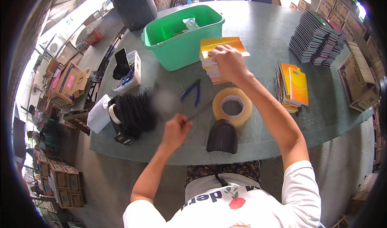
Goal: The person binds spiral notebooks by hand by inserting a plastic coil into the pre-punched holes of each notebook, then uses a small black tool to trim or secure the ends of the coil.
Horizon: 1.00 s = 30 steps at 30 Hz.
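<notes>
gripping a thin black wire coil [200,110] in left hand [175,130], 7 o'clock; right hand [228,61] fingers spread flat on stacked orange notebk pile [219,59], 12 o'clock. glossy tape roll [232,106] btwn.

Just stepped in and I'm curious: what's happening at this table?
A person sits at a grey-green table. The right hand rests on a stack of unbound orange-covered notebooks; the left hand holds a black wire spiral. Beside them lie a clear tape roll and blue-handled pliers.
</notes>
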Motion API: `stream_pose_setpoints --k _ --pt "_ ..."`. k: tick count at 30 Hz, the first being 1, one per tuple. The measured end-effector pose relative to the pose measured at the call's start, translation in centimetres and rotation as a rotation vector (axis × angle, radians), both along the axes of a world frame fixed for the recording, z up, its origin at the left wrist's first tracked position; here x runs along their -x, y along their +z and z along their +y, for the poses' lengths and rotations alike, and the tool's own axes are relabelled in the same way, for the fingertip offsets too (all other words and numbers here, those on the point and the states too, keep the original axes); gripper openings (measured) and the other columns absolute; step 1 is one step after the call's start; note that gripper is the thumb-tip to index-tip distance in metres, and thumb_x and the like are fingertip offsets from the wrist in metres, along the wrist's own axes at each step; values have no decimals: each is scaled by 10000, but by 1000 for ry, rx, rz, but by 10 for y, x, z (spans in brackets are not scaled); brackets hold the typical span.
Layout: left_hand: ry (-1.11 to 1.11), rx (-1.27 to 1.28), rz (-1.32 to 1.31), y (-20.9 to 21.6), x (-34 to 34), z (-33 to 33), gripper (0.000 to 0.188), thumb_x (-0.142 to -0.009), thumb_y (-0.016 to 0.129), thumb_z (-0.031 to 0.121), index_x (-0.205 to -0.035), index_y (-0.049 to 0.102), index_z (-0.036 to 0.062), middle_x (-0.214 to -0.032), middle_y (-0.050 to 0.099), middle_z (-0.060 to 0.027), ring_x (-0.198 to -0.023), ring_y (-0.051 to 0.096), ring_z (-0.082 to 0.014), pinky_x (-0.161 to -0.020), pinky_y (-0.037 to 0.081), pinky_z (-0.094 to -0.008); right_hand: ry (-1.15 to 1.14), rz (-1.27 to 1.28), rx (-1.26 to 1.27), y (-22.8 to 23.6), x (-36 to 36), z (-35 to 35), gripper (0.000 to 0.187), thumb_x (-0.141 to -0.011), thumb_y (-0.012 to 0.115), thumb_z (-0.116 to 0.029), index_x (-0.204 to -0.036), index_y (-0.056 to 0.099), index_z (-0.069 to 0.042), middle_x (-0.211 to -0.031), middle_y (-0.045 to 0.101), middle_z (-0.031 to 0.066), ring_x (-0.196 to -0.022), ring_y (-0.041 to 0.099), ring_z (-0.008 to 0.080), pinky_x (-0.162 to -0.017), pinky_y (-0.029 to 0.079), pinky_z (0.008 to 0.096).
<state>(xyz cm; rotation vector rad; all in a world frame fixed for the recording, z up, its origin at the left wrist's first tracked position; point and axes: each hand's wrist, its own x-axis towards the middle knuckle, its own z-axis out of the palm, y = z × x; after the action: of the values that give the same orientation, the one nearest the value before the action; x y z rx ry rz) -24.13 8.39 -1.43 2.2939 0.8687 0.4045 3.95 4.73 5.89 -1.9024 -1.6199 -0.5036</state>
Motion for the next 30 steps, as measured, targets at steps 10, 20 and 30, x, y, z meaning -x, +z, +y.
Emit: stream_pose_setpoints --k 10,20,30 --pt "-190 1149 -678 49 -85 14 216 -921 631 224 -1024 611 35 -741 516 22 -590 469 -101 -598 457 -244 584 1821 -805 -46 54 -68 228 -858 650 -22 -1075 582 -23 -997 619 39 -923 591 149 -830 468 263" --pt "-143 292 -374 5 -85 15 211 -897 648 190 -1030 647 26 -621 473 50 -512 384 -49 -471 345 -230 44 100 -70 -25 69 -77 297 -787 670 -87 -1079 627 -64 -1033 657 97 -993 612 295 -896 478 377" --pt "-43 258 -374 41 -50 6 199 -859 648 76 -1046 637 10 -805 620 -42 -658 558 -96 -595 460 -232 97 252 172 -42 61 -67 125 -841 597 -120 -942 665 -92 -850 688 84 -803 658 285 -725 505 392"
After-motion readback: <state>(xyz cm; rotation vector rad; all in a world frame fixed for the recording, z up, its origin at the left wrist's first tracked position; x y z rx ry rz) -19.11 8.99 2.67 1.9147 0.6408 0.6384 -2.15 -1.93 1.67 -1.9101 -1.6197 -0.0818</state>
